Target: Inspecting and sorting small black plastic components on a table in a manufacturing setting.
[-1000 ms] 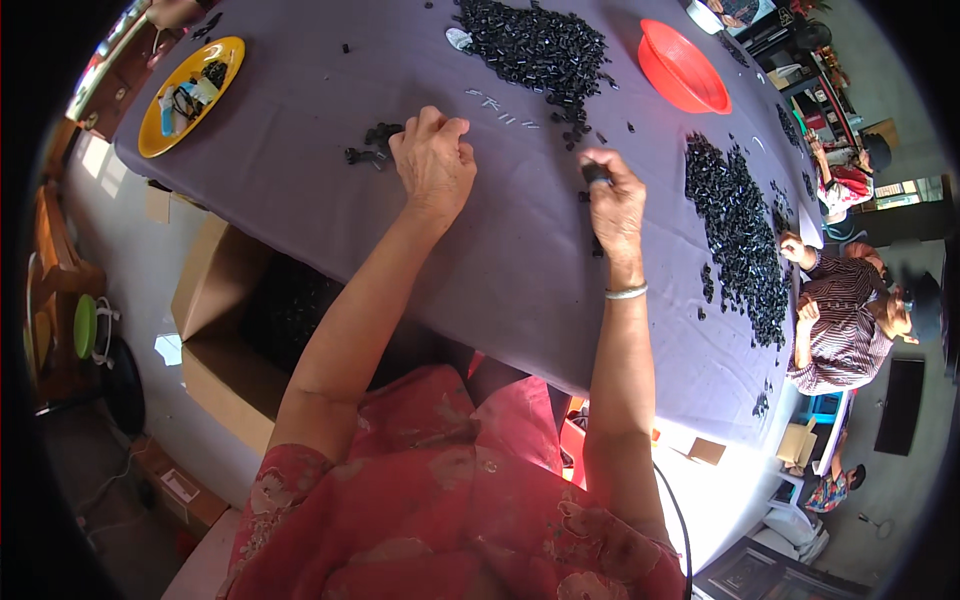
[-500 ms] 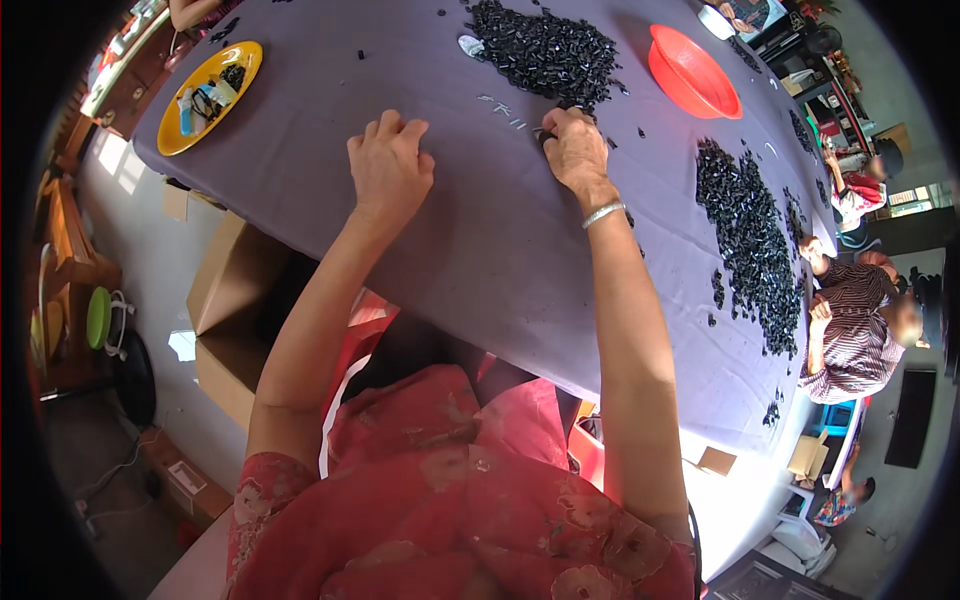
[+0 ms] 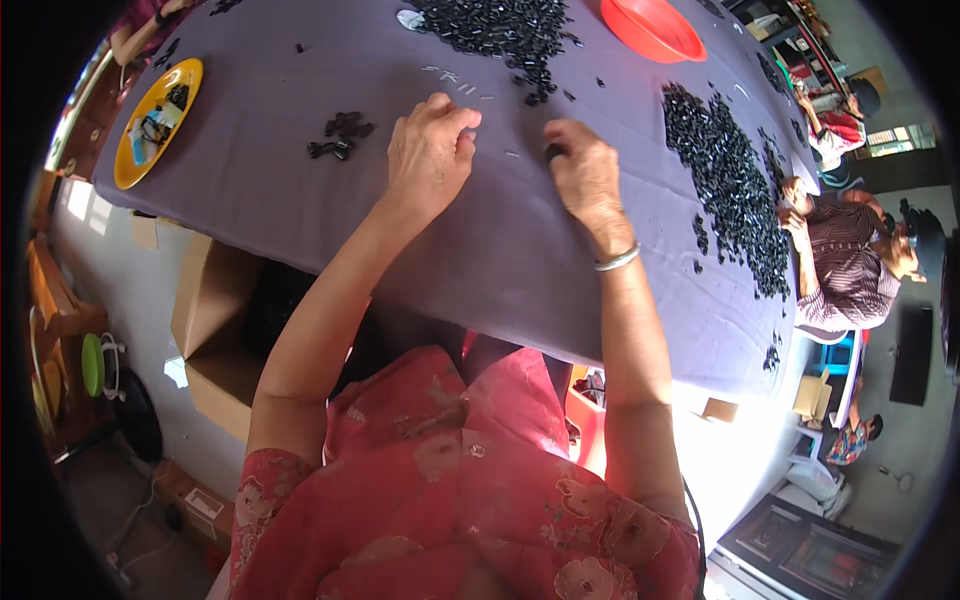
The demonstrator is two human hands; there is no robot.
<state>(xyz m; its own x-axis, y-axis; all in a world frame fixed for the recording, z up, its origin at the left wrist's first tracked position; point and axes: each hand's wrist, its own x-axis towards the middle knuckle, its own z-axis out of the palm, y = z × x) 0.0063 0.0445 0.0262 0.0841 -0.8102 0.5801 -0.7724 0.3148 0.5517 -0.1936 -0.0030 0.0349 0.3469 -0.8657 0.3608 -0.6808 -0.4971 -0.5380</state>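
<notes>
My left hand [image 3: 432, 155] is over the purple-grey tablecloth with its fingers curled in; whatever they hold is hidden. To its left lies a small cluster of black pieces [image 3: 340, 135]. My right hand [image 3: 588, 175], a silver bangle on its wrist, pinches a small black piece [image 3: 555, 152] between thumb and fingers. Several thin pale slivers [image 3: 462, 84] lie on the cloth beyond my hands, and another sliver [image 3: 512, 154] is between them. A large heap of small shiny black pieces [image 3: 500, 35] spreads further off, with a pale roundish item [image 3: 410, 19] at its left edge.
A yellow oval plate [image 3: 128, 172] with small items stands at the left. At the far right are a red basin [image 3: 655, 35] and a second black heap [image 3: 730, 190]. A person in a striped shirt [image 3: 850, 260] sits beyond it. An open cardboard box [image 3: 215, 375] is below the table's left edge.
The view has shifted. My left hand has moved right, and the black cluster it covered now shows. My right hand has drawn back from the large heap's near edge with a black piece.
</notes>
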